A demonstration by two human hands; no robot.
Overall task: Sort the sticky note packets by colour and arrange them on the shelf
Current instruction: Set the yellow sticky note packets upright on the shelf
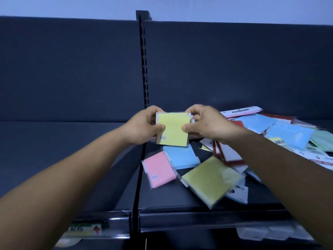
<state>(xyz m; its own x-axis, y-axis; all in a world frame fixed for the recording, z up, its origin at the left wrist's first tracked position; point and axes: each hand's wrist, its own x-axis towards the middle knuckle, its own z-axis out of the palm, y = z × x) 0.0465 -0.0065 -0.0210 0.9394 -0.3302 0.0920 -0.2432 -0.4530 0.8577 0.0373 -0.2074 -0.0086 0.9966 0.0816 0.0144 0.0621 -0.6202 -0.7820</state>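
Observation:
A yellow sticky note packet (173, 130) is held upright above the dark shelf (180, 201), gripped from both sides. My left hand (144, 125) pinches its left edge and my right hand (203, 121) pinches its right edge; more packets seem stacked behind it. Below lie a pink packet (159, 169), a blue packet (182, 156) and another yellow packet (210, 179). A loose heap to the right holds blue packets (288, 134), a green packet (322, 139) and red-edged packets (228, 156).
A slotted black upright (145, 69) divides the shelving into two bays; the left shelf (63, 141) is bare dark board. A pink labelled pack (241, 111) lies at the back of the heap. The shelf's front rail (198, 221) carries label strips, with items below.

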